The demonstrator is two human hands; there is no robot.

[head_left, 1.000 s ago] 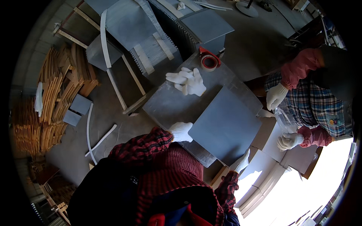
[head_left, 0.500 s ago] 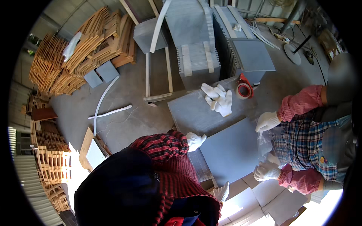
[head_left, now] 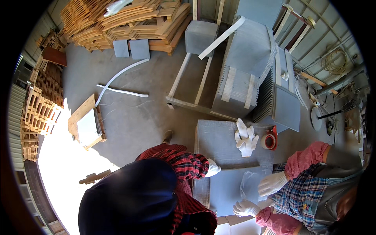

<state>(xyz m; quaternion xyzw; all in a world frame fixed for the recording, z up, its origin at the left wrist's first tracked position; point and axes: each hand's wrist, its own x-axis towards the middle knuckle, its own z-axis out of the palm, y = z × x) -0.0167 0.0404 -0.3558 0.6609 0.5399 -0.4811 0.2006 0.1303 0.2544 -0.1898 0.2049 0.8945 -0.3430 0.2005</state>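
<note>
Neither my left hand nor my right hand shows. Before me lies a smooth grey panel (head_left: 227,196) on a work table. A co-worker in a dark cap (head_left: 129,192) and red-black checked sleeves bends in from the lower left; one gloved hand (head_left: 212,168) is near the panel's edge, the other is hidden. Across from them, a co-worker in a plaid apron (head_left: 299,196) and pink sleeve covers has an upper gloved hand (head_left: 272,184) and a lower gloved hand (head_left: 245,208) over the panel. Clear plastic film (head_left: 246,182) lies crumpled beside these hands.
White gloves (head_left: 246,141) and a red tape dispenser (head_left: 269,141) rest on the table's far part (head_left: 215,135). Behind stand stacks of grey panels (head_left: 250,47). Wooden pallets (head_left: 145,23) are piled at the far left; white strips (head_left: 123,76) lie on the floor.
My view has turned, so the scene appears shifted. The apron-wearing co-worker's hands have moved farther over the panel with the film. The capped co-worker's lower hand has gone out of sight.
</note>
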